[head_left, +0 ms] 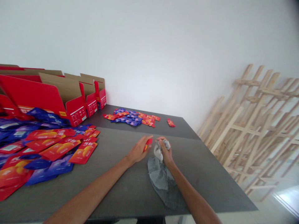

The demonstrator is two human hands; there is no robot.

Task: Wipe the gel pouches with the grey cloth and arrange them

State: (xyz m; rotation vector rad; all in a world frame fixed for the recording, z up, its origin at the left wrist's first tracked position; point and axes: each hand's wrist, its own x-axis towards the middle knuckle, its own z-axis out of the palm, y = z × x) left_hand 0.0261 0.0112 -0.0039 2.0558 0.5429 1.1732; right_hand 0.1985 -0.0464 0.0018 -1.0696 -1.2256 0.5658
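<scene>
My left hand (139, 149) is closed round a small red packet (149, 142), part of which shows beside the fingers. Just right of it, my right hand (166, 153) grips a crumpled grey cloth (161, 174). The cloth bunches up in the fingers, and its loose end hangs down onto the dark table (116, 186). A small gap separates the two hands. Beyond them lies a pile of small red and purple packets (133, 117). One single red packet (170, 123) rests apart, to the right of that pile.
Several open red cartons (49, 93) stand along the table's back left. In front of them spreads a heap of larger red and purple pouches (58, 146). Wooden easel-like frames (252, 130) lean at the right, past the table edge, and a white wall (149, 56) rises behind.
</scene>
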